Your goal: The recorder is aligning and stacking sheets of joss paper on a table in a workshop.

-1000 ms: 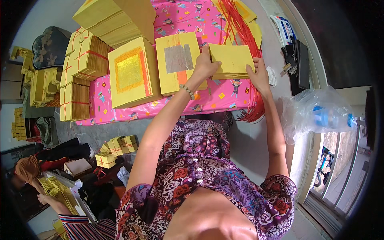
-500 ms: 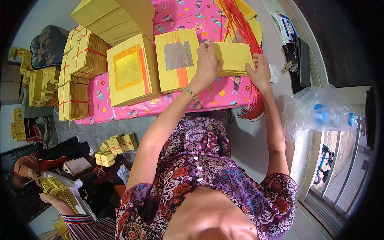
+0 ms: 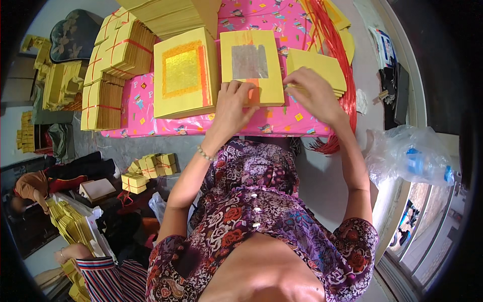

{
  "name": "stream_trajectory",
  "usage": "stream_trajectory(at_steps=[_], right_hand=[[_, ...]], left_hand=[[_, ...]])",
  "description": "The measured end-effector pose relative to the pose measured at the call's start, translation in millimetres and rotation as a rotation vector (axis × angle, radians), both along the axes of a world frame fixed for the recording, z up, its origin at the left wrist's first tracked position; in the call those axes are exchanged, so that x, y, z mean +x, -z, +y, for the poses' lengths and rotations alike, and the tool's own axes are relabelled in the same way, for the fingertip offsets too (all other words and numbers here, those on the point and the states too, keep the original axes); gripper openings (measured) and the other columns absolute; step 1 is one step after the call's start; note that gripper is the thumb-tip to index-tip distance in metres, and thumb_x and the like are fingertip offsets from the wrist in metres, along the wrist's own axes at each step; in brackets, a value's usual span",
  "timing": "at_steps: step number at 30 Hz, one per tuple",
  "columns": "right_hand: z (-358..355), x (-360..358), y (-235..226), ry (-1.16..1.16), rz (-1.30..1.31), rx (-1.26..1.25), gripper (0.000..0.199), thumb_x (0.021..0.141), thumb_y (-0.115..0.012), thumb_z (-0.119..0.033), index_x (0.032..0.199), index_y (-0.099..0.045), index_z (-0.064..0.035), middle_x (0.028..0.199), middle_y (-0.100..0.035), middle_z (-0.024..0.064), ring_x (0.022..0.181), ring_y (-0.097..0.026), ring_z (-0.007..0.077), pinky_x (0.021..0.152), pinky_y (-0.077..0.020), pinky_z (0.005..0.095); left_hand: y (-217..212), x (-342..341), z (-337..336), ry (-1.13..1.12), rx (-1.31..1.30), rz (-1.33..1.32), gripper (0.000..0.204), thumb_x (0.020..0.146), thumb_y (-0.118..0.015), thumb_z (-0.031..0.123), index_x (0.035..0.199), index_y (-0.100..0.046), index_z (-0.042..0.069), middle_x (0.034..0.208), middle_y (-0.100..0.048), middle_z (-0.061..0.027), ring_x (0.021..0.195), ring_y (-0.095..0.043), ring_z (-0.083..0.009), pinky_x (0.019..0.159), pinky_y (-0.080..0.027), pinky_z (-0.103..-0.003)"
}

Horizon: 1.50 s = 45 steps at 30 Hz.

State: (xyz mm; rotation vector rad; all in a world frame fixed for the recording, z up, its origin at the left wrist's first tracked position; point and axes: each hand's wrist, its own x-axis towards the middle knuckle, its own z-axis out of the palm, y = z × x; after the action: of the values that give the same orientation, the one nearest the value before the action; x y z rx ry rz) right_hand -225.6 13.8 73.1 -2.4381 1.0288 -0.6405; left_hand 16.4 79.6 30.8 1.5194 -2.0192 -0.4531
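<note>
The yellow stack (image 3: 251,70) bears a silver square (image 3: 249,61); the dark upholstery (image 3: 74,36) seems floral-patterned.

The upright, head-worn fisheye view looked steeply down and forward, from close above the floral garment (image 3: 241,216) at six o'clock toward the pink-covered table (image 3: 136,113) at twelve o'clock.

– What's covered up?
– The left hand (image 3: 232,108) hides the lower left corner of the silver-patched stack (image 3: 276,90); the right hand (image 3: 318,98) hides part of the plain yellow stack (image 3: 314,61)
– Is the right hand touching the silver-patched stack?
– I can't tell
– And what's cut off?
– The tall stack (image 3: 173,20) and red strings (image 3: 329,32), by the top edge; the bicycle (image 3: 408,217) is too small to make out
</note>
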Motion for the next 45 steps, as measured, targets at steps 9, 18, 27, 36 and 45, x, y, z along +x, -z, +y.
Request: stream_trajectory(at_steps=[9,18,27,36,45], right_hand=[[-5,47,25,-0.204,0.259,-0.05,0.032,0.077,-0.076,-0.016,0.097,-0.054,-0.0039,0.092,-0.059,0.0118,0.09,-0.061,0.0342,0.076,-0.0489,0.0452],[-15,47,12,-0.233,0.31,0.093,0.021,0.081,-0.073,-0.019,0.09,-0.063,-0.0031,0.087,-0.062,0.0131,0.081,-0.063,0.0362,0.071,-0.0498,0.047],[-23,44,15,-0.24,0.342,0.098,0.019,0.089,-0.064,-0.023,0.09,-0.069,-0.0045,0.086,-0.064,0.0123,0.08,-0.063,0.0347,0.072,-0.0496,0.0459],[-22,45,14,-0.223,0.312,0.082,0.022,0.089,-0.066,-0.026,0.086,-0.066,-0.0036,0.084,-0.063,0.0139,0.08,-0.064,0.036,0.072,-0.0503,0.0474],[-23,45,12,-0.236,0.339,0.094,0.024,0.093,-0.062,-0.027,0.09,-0.067,-0.0044,0.084,-0.062,0.0124,0.079,-0.062,0.0352,0.071,-0.0484,0.0466]], left_hand=[[19,3,9,-0.054,-0.093,0.028,0.039,0.075,-0.074,0.002,0.112,-0.061,0.005,0.108,-0.058,-0.014,0.102,-0.053,-0.0347,0.089,-0.046,-0.043],[17,7,11,-0.046,-0.091,0.091,0.031,0.079,-0.072,0.002,0.109,-0.064,0.005,0.106,-0.062,-0.012,0.099,-0.056,-0.0334,0.086,-0.048,-0.041],[19,6,11,-0.055,-0.092,0.13,0.024,0.082,-0.068,0.001,0.106,-0.066,0.003,0.107,-0.064,-0.012,0.099,-0.058,-0.0332,0.085,-0.049,-0.041],[17,4,12,-0.072,-0.082,0.138,0.021,0.083,-0.068,0.001,0.104,-0.067,0.003,0.105,-0.065,-0.0126,0.098,-0.059,-0.0333,0.084,-0.05,-0.041],[18,5,12,-0.069,-0.081,0.137,0.021,0.083,-0.068,0.001,0.104,-0.067,0.003,0.106,-0.065,-0.0126,0.098,-0.059,-0.0336,0.085,-0.05,-0.041]])
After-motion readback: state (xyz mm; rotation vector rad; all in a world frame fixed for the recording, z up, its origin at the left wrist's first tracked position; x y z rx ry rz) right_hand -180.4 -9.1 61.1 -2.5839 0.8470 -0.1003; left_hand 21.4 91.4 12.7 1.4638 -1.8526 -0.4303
